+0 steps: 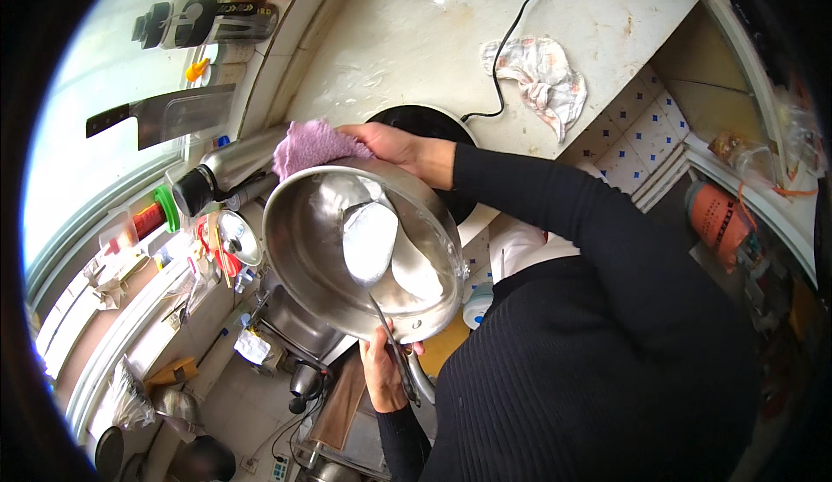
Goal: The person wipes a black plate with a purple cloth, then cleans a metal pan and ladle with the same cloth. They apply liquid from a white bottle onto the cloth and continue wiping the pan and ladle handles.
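A large stainless steel pot (299, 254) is tilted so that its inside faces me. My right hand (396, 150) presses a pink cloth (315, 147) to the pot's far upper side. By the pot's lower rim, my left hand (383, 368) holds the pot's metal handle (422, 378) and the dark, thin handle of a metal utensil, a ladle or spatula (370, 245). Its shiny head lies over the pot's inside, beside a bright patch that may be its reflection. Behind my right hand, a round black cooktop (422, 122) with a black cord is partly hidden.
A crumpled white cloth (543, 82) lies on the white counter (390, 40). On the left ledge are a cleaver (185, 114), a metal flask (240, 157), bottles and a pot lid (239, 238). A metal sink (299, 316) and a kettle (305, 378) lie below the pot.
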Demonstrator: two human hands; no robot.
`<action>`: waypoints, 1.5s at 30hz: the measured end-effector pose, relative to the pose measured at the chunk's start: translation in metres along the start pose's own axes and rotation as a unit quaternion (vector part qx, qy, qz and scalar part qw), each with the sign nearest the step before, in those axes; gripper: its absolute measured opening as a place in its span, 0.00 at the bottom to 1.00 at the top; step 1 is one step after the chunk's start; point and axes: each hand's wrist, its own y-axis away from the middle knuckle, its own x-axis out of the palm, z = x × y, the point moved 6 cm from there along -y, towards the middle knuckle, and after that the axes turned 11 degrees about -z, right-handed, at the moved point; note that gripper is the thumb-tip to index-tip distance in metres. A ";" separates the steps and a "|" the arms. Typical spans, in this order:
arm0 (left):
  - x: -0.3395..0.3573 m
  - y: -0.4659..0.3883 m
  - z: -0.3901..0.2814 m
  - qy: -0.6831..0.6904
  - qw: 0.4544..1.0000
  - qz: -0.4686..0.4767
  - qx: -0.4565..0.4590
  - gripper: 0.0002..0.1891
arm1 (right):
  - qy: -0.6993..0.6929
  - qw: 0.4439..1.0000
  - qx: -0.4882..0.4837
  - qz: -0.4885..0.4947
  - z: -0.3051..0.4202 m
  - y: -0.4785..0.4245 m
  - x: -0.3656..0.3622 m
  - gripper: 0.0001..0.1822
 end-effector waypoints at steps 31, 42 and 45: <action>-0.006 -0.047 0.015 0.081 0.997 0.003 0.013 0.13 | 0.138 0.903 0.180 -0.364 -0.145 0.128 -0.099 0.19; 0.010 -0.050 0.015 0.045 0.999 0.006 -0.001 0.13 | 0.673 0.641 -0.296 -0.219 0.102 0.107 -0.005 0.23; 0.007 -0.052 0.022 0.046 0.999 0.022 0.004 0.14 | 0.780 0.556 -0.274 -0.089 0.107 0.036 -0.011 0.21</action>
